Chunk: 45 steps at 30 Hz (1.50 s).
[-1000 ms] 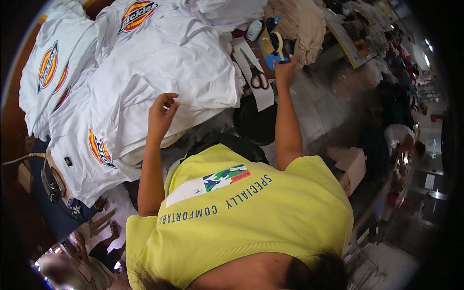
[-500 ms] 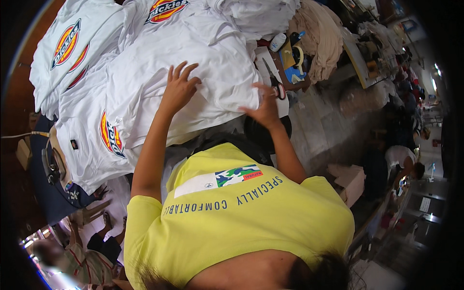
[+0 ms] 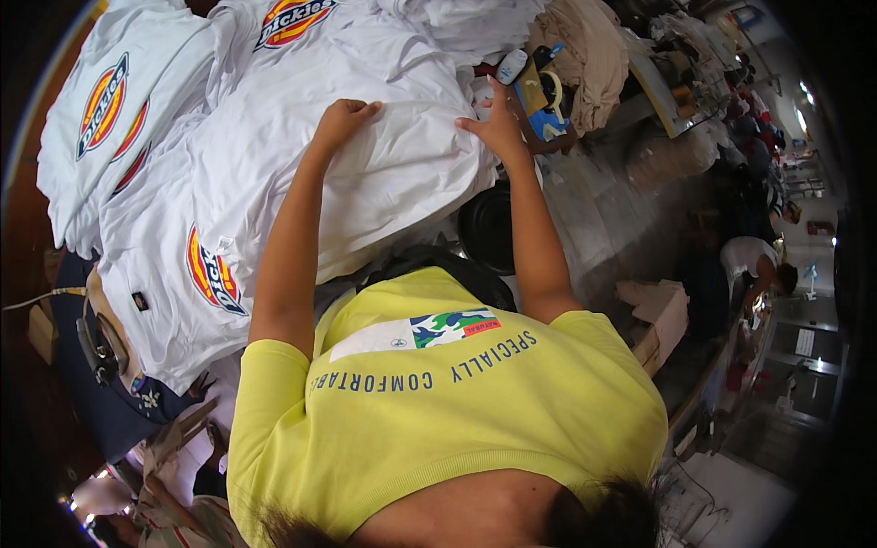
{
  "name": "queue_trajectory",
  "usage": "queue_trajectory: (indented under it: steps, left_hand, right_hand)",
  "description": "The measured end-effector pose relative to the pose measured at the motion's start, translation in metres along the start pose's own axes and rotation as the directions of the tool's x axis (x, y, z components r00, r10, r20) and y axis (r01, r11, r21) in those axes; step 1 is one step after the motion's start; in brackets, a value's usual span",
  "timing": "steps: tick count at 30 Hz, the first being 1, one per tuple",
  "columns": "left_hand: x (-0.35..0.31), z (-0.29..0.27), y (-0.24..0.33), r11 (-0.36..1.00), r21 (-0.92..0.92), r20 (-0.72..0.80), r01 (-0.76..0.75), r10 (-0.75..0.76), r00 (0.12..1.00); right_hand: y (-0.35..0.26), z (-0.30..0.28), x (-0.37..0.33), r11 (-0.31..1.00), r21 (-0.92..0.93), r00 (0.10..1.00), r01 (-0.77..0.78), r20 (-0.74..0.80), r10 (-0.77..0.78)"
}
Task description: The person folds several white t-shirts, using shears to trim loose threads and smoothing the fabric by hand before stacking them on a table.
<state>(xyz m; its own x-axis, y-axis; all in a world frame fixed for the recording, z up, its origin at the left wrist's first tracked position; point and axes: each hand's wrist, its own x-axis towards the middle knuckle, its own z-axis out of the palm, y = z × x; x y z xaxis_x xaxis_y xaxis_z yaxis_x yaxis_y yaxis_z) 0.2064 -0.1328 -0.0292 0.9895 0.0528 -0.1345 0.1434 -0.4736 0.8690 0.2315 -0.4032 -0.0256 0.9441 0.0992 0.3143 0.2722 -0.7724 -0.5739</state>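
A white T-shirt (image 3: pixel 402 173) lies spread over a heap of other white shirts in front of me. My left hand (image 3: pixel 345 123) is closed on its cloth, fingers pinched together, and creases run out from that spot. At the right edge of the shirt is my right hand (image 3: pixel 501 128), thumb and forefinger stretched apart, the thumb tip over the cloth. Its other fingers are partly hidden. Near the left side, a white shirt with a round red and yellow print (image 3: pixel 212 272) pokes out of the heap.
Beyond my right hand are a white bottle (image 3: pixel 512 67) and a roll of tape (image 3: pixel 553 91). Beige cloth (image 3: pixel 589 59) is piled farther off. An iron (image 3: pixel 108 340) stands at left. One person (image 3: pixel 754 265) bends at the far right; another (image 3: pixel 178 511) is at lower left.
Both hands have moved away from me across the shirt. My left hand went from spread fingers to a pinch on the cloth. The scissors seen beside my right hand are now hidden.
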Motion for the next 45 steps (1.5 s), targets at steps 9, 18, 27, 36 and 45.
queue_trajectory:
  steps: [9, 18, 27, 36, 45]
  left_hand:
    - [0.016, -0.009, -0.001, 0.969, -0.194, 0.183, 0.152, -0.116, 0.976]
    - [0.039, -0.014, -0.007, 0.991, -0.126, 0.186, 0.035, -0.011, 0.982]
    - [0.033, -0.023, 0.015, 0.998, 0.035, 0.253, -0.046, 0.035, 0.967]
    - [0.020, -0.019, -0.009, 0.977, 0.135, 0.095, -0.167, 0.155, 0.983]
    - [-0.066, -0.056, -0.033, 0.830, 0.516, -0.164, -0.211, 0.338, 0.927]
  right_hand:
    - [-0.023, 0.025, -0.022, 0.720, 0.681, 0.977, -0.131, 0.214, -0.024]
    - [-0.004, 0.012, 0.009, 0.491, 0.782, 0.920, -0.385, 0.368, 0.134]
    - [-0.030, 0.007, 0.011, 0.973, 0.214, 0.925, -0.080, 0.380, -0.007]
    - [-0.057, 0.045, 0.004, 0.874, -0.478, 0.970, 0.089, 0.240, 0.033]
    - [0.015, 0.027, 0.023, 0.926, 0.337, 0.891, -0.171, 0.454, -0.001]
